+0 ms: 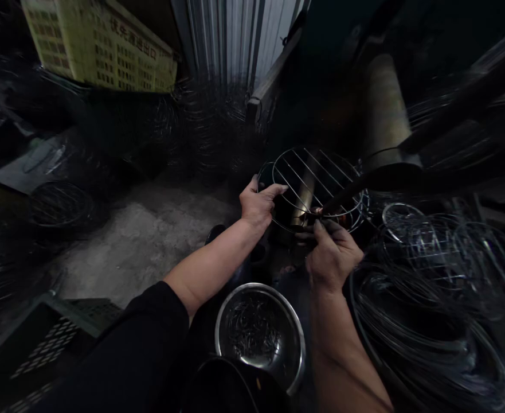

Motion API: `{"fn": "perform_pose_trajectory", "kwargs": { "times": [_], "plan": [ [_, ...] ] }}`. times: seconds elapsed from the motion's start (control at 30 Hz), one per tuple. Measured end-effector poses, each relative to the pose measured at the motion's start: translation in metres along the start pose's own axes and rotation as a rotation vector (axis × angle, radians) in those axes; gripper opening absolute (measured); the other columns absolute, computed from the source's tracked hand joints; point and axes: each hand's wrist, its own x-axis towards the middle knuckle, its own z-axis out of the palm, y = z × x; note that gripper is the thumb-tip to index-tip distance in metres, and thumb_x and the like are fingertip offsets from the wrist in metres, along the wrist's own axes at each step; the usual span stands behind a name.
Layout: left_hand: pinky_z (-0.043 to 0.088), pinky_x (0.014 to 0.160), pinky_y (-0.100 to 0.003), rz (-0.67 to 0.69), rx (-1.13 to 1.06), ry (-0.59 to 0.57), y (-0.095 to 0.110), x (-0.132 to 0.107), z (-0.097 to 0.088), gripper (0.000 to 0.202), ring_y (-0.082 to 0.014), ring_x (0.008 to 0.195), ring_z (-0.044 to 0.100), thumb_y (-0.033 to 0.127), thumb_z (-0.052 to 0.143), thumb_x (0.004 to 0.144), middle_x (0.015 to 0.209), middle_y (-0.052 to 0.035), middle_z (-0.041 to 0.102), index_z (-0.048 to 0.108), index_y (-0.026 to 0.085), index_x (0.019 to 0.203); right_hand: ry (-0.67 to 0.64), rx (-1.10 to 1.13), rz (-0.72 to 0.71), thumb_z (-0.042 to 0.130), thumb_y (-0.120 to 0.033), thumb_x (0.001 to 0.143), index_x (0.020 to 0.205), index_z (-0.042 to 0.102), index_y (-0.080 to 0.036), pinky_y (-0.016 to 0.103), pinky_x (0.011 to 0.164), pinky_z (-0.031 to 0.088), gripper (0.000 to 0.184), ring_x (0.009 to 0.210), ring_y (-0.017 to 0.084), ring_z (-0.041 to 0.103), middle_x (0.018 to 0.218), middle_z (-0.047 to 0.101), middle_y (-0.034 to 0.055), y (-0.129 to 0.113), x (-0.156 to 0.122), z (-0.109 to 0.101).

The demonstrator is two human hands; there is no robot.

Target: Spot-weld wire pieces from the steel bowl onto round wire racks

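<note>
My left hand [258, 201] is closed on the left edge of a round wire rack [300, 178], its thumb over the ring. The rack has parallel bars across a ring, with another ring below. At its near edge my right hand [333, 252] pinches with thumb and fingers; what they hold is too small and dark to make out. Close above those fingertips ends a dark slanting metal arm [342, 195] of a machine. A brass-coloured rod [307, 192] shows beneath the bars. Below my hands, a shiny steel bowl [295, 332] holds many small bent wire pieces [254, 330].
Right of my arm lies a heap of wire rings and racks [441, 246]. A thick cylinder [385, 103] of the machine stands at upper right. A yellow crate [106, 49] is at upper left, a dark green crate [80, 315] at lower left. Concrete floor [127, 246] shows between.
</note>
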Motion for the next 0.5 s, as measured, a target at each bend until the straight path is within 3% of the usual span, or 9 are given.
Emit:
{"fn": "perform_pose_trajectory", "kwargs": {
  "times": [0.1, 0.23, 0.37, 0.5],
  "plan": [
    [0.028, 0.047, -0.017, -0.01, 0.01, -0.002, -0.002, -0.001, 0.0, 0.066, -0.0037, 0.056, 0.05, 0.003, 0.08, 0.057, 0.072, 0.006, 0.052, 0.064, 0.012, 0.12, -0.035, -0.059, 0.007, 0.082, -0.033, 0.062, 0.078, 0.071, -0.015, 0.022, 0.038, 0.049, 0.026, 0.045, 0.016, 0.065, 0.061, 0.068, -0.0015, -0.001, -0.002, -0.008],
    [0.034, 0.052, -0.018, 0.003, 0.019, 0.016, -0.004, -0.002, 0.001, 0.063, -0.0044, 0.059, 0.052, 0.001, 0.079, 0.055, 0.075, 0.0059, 0.052, 0.067, 0.014, 0.116, -0.053, -0.24, -0.008, 0.08, -0.029, 0.065, 0.082, 0.075, -0.015, 0.021, 0.037, 0.046, 0.023, 0.04, 0.012, 0.059, 0.058, 0.066, -0.003, 0.0, -0.008, -0.021],
    [0.032, 0.05, -0.019, 0.013, 0.009, 0.002, 0.0, -0.007, 0.003, 0.063, -0.0042, 0.058, 0.053, 0.0, 0.081, 0.053, 0.081, 0.0049, 0.052, 0.068, 0.014, 0.113, -0.017, -0.193, -0.036, 0.08, -0.029, 0.061, 0.072, 0.072, -0.015, 0.023, 0.043, 0.051, 0.02, 0.046, 0.015, 0.064, 0.057, 0.065, -0.0027, 0.002, -0.009, -0.02],
    [0.028, 0.048, -0.019, 0.012, 0.0, 0.007, 0.005, -0.01, 0.0, 0.063, -0.0034, 0.057, 0.051, 0.001, 0.084, 0.052, 0.081, 0.005, 0.053, 0.068, 0.015, 0.111, -0.064, -0.141, -0.012, 0.083, -0.032, 0.06, 0.074, 0.071, -0.016, 0.026, 0.046, 0.053, 0.025, 0.048, 0.016, 0.065, 0.059, 0.066, -0.002, -0.003, -0.011, -0.023]
  ]
}}
